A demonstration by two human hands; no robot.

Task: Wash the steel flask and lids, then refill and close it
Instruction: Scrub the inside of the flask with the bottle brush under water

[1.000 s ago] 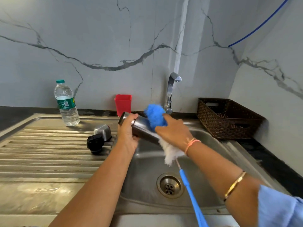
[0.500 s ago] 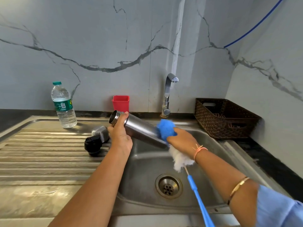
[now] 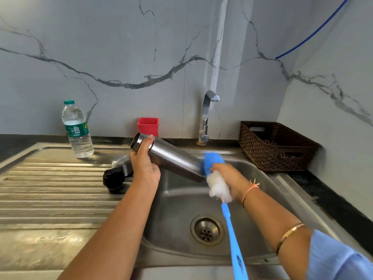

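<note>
I see the steel flask (image 3: 173,158) tilted over the sink (image 3: 177,211), my left hand (image 3: 144,165) curled round its neck. My right hand (image 3: 232,178), squeezing the brush (image 3: 214,163), has slid down to the flask's bottom. The outside looks nearly scrubbed, I think. The lids (image 3: 114,178) wait on the worktop.

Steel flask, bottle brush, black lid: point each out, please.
steel flask (image 3: 173,160), head view, middle of the brushed barrel.
bottle brush (image 3: 217,185), head view, white bristle tuft below the blue sponge.
black lid (image 3: 112,178), head view, its dark round end.
</note>
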